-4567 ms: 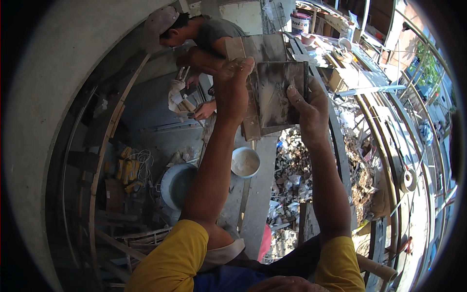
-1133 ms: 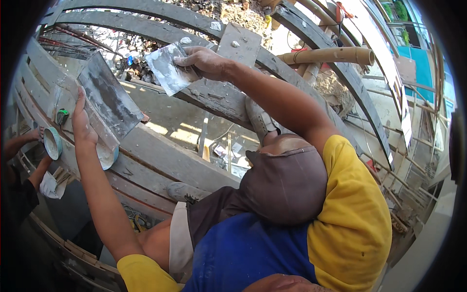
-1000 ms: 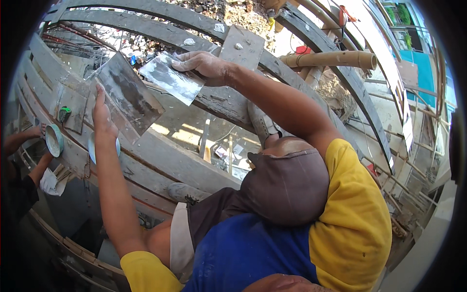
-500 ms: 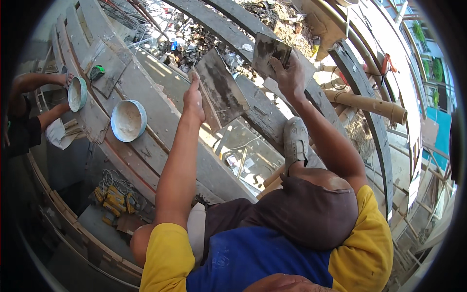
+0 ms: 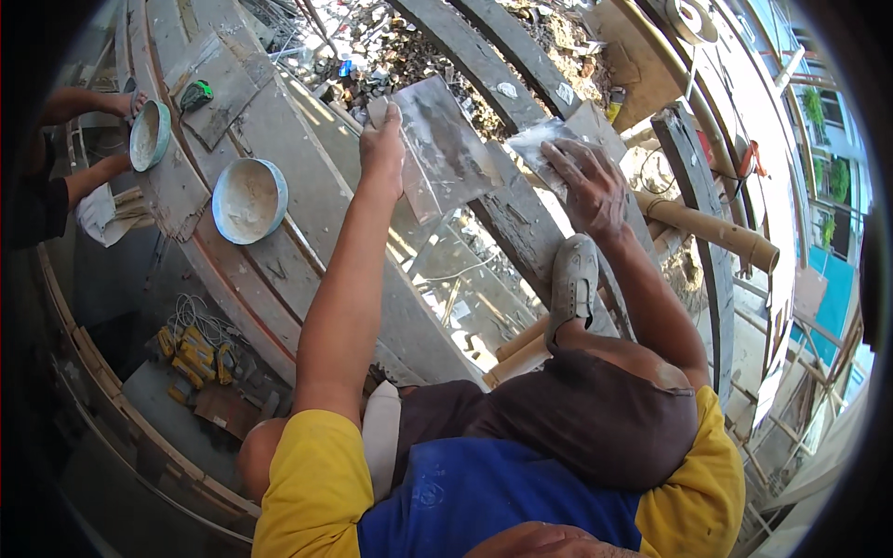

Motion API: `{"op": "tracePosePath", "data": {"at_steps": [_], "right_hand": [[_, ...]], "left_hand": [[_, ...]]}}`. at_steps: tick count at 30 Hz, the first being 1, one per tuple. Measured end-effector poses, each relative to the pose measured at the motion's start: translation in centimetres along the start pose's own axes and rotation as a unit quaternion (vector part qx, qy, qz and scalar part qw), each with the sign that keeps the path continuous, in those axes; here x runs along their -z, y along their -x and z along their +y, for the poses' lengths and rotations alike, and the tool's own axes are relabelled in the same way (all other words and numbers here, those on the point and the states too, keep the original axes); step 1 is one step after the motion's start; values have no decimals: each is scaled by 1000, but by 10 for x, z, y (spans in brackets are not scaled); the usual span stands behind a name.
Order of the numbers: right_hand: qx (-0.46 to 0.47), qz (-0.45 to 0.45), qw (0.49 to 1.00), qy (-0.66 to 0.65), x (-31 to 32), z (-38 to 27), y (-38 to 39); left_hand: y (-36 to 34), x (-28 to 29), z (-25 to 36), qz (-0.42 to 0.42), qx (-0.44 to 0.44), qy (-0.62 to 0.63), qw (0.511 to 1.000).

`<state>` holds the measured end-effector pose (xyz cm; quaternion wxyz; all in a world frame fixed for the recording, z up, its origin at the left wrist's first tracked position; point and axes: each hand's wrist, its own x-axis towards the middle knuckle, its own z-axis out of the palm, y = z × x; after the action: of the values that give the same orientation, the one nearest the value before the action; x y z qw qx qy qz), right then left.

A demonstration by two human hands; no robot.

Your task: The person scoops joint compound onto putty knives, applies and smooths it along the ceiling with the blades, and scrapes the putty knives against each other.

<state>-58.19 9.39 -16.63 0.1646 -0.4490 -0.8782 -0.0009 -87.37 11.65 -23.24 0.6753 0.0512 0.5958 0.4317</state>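
Observation:
My left hand (image 5: pixel 382 149) is closed around the edge of a flat rectangular grey plate (image 5: pixel 448 149) with dark smears on its face. To the right of it, my right hand (image 5: pixel 588 186) grips a smaller shiny flat plate (image 5: pixel 539 144), fingers lying over its near side. The two plates are held close, with a narrow gap between them. Left of my left forearm, a pale-blue-rimmed bowl (image 5: pixel 249 201) with whitish paste rests on the planks (image 5: pixel 307 177). My grey shoe (image 5: pixel 574 279) is planted on a beam below my right hand.
Another person's hand (image 5: pixel 130 102) is at a second bowl (image 5: pixel 150 136) on the far left, near a green-and-black tape measure (image 5: pixel 196 95). Yellow power tools (image 5: pixel 197 355) lie lower down. Bamboo poles (image 5: pixel 721 231) cross at right; rubble (image 5: pixel 391 51) lies below gaps between beams.
Both hands have shifted with their plates, the right one lower and to the right. The right plate has tilted, its face now shinier. My view has shifted slightly.

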Motion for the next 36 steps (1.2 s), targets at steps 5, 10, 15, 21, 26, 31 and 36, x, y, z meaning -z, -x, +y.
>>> {"op": "tracePosePath", "data": {"at_steps": [5,10,15,21,26,31,36], "right_hand": [[139,-74,987,39,-20,-25,9],[50,-30,994,96,-37,2,-9],[-324,-3,933,-156,-33,52,-26],[-481,-124,746,-443,-78,80,17],[-437,-295,842,-116,-60,98,10],[-425,-83,882,-188,-18,59,-16],[-443,95,721,-524,-39,22,-16]], "left_hand": [[-13,0,-6,147,-203,-147,957],[20,-38,-37,-51,-212,-274,937],[21,-33,-13,-26,-248,-273,929],[5,-13,12,27,-231,-115,966],[8,-16,9,-22,-180,-65,981],[13,-14,10,-23,-161,38,986],[42,-61,-21,18,-393,-187,900]]}}
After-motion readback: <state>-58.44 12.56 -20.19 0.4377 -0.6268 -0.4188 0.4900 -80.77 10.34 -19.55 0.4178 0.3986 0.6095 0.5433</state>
